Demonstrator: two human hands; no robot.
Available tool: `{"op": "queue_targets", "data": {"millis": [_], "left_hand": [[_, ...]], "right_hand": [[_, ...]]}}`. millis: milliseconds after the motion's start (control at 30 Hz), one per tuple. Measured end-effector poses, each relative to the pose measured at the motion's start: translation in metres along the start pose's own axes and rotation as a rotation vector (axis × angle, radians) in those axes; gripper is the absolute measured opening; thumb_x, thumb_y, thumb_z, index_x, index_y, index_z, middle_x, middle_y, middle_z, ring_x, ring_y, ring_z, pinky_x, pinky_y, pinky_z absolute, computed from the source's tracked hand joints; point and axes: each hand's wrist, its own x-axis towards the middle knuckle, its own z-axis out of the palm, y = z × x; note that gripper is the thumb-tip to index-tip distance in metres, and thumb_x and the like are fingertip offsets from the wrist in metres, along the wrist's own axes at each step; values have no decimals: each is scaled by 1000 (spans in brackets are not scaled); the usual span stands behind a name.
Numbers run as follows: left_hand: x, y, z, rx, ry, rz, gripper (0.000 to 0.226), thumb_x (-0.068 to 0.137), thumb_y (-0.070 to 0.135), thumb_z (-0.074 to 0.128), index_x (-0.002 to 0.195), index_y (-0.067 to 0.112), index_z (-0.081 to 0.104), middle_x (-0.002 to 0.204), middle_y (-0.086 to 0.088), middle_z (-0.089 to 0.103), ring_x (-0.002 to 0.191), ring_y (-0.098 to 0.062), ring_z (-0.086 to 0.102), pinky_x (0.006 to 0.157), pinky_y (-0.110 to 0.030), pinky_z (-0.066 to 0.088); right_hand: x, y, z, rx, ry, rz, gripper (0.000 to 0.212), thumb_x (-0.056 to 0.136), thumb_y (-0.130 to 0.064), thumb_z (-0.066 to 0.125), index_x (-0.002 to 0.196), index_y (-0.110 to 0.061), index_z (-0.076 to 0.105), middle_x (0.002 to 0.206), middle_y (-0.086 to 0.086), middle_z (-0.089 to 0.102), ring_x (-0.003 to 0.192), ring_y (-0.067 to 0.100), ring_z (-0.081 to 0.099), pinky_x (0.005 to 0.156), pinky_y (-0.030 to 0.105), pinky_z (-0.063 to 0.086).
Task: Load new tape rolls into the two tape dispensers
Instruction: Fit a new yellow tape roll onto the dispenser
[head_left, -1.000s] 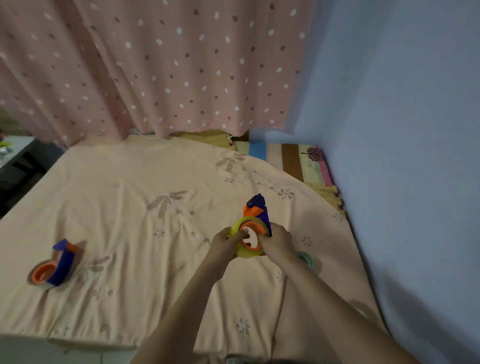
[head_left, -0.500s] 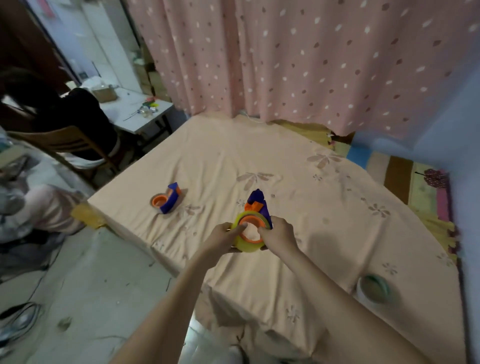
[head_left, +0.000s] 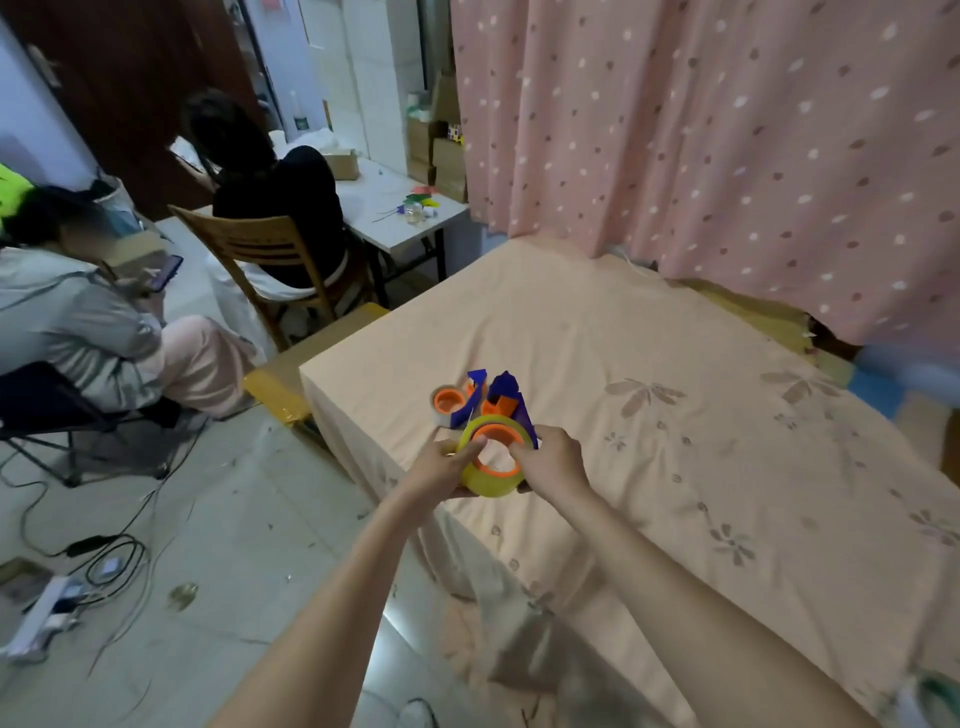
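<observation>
A blue and orange tape dispenser (head_left: 508, 402) with a yellow tape roll (head_left: 488, 480) on its orange hub is held above the near left corner of the cloth-covered table (head_left: 675, 441). My left hand (head_left: 447, 467) grips the roll's left side, thumb on the orange hub. My right hand (head_left: 553, 460) holds the right side of the roll and dispenser. A second blue and orange dispenser (head_left: 457, 400) lies on the table just beyond, partly hidden by the held one. Another tape roll (head_left: 935, 699) with a green rim sits at the bottom right.
Pink dotted curtain (head_left: 727, 156) hangs behind the table. Two people sit at the left, one on a wooden chair (head_left: 260, 254) by a white desk (head_left: 395, 213). Cables and a power strip (head_left: 47, 613) lie on the tiled floor.
The view has swung left, so the room and seated people show. Both hands keep their grip on the dispenser and yellow roll. The second dispenser now appears just behind the held one.
</observation>
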Motion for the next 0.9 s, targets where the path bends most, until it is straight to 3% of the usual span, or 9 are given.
{"op": "queue_targets", "data": {"millis": [100, 167, 267, 367, 500, 633, 800, 900], "left_hand": [[19, 6, -58, 33, -39, -14, 42, 95, 47, 64, 105, 7, 68, 85, -9, 69, 81, -26, 73, 90, -44, 63], [30, 14, -93, 41, -49, -26, 38, 95, 45, 65, 105, 8, 70, 96, -14, 69, 86, -30, 72, 89, -42, 63], [50, 25, -132, 36, -62, -8, 30, 95, 40, 68, 99, 11, 72, 102, -14, 69, 80, -26, 70, 71, -28, 66], [77, 33, -160, 65, -50, 5, 43, 95, 39, 67, 113, 0, 72, 98, -14, 66, 75, -23, 69, 73, -27, 65], [118, 44, -190, 78, -66, 1, 45, 96, 39, 66, 115, -2, 70, 99, -14, 67, 76, -22, 70, 68, -23, 64], [168, 56, -216, 121, -98, -6, 37, 96, 38, 67, 107, 4, 70, 99, -13, 68, 79, -21, 71, 60, -18, 60], [237, 85, -245, 172, -104, -15, 34, 94, 38, 69, 102, 4, 70, 87, -7, 68, 74, -19, 71, 67, -24, 62], [276, 99, -258, 165, -108, -44, 36, 96, 31, 67, 112, -1, 69, 94, -13, 68, 79, -24, 68, 75, -30, 64]], "right_hand": [[13, -34, 45, -15, 29, 15, 22, 85, -30, 61, 75, -12, 67, 71, 9, 69, 50, 27, 70, 48, 36, 60], [22, -56, 68, -12, 49, 43, 21, 86, -29, 60, 80, -10, 68, 76, 11, 71, 59, 32, 71, 59, 42, 62], [38, -83, 97, -23, 78, 59, 21, 87, -25, 58, 94, -8, 68, 89, 13, 72, 80, 39, 71, 76, 48, 60], [59, -106, 118, -44, 100, 54, 22, 86, -27, 61, 99, -9, 63, 99, 13, 69, 87, 37, 68, 80, 47, 59], [97, -124, 142, -51, 102, 121, 29, 82, -33, 63, 94, -7, 57, 104, 15, 63, 78, 36, 70, 71, 46, 61], [145, -133, 166, -64, 53, 185, 26, 79, -35, 61, 88, -12, 52, 86, 8, 64, 72, 32, 71, 64, 44, 63], [213, -147, 191, -83, 78, 183, 21, 76, -37, 61, 71, -20, 51, 65, -3, 62, 56, 14, 58, 48, 26, 42], [254, -164, 203, -78, 51, 218, 18, 80, -30, 64, 72, -17, 55, 69, 6, 69, 57, 24, 69, 48, 27, 52]]}}
